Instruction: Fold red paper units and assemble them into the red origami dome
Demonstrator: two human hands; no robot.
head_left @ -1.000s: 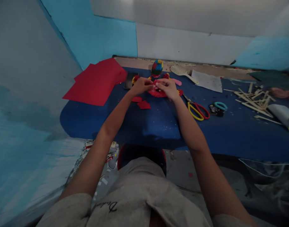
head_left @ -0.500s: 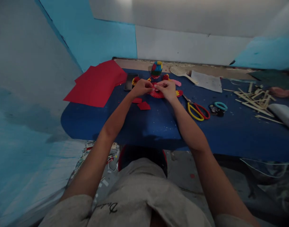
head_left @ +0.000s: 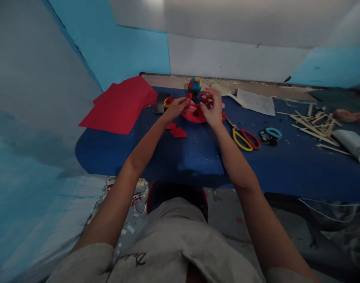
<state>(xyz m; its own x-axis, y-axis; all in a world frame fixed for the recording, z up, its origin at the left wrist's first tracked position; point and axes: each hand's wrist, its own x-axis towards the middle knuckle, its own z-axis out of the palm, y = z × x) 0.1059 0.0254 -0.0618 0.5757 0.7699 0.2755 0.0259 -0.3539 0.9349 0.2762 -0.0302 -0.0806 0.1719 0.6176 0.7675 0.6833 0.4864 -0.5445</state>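
Note:
My left hand (head_left: 175, 109) pinches a small red paper piece (head_left: 189, 96), which stands up from its fingertips. Just right of it, my right hand (head_left: 214, 109) is lifted with thumb and fingers apart, and nothing shows between them. Beneath both hands lies a red ring of folded paper (head_left: 194, 117), partly hidden by them. A multicoloured folded-paper ball (head_left: 194, 85) stands behind the ring. Yellow and red folded pieces (head_left: 168, 101) sit beside my left hand. Small red paper cuttings (head_left: 179, 133) lie in front of it.
Large red sheets (head_left: 121, 108) cover the table's left end, near a dark phone-like object (head_left: 160, 107). To the right are scissors (head_left: 246, 139) with yellow and red handles, a blue-handled tool (head_left: 273, 132), wooden sticks (head_left: 315, 124), a white sheet (head_left: 256, 101) and a pale brush (head_left: 237, 99).
My right hand has let go, moved up and right, and opened its fingers. The red paper piece now stands upright in my left hand, which has barely moved.

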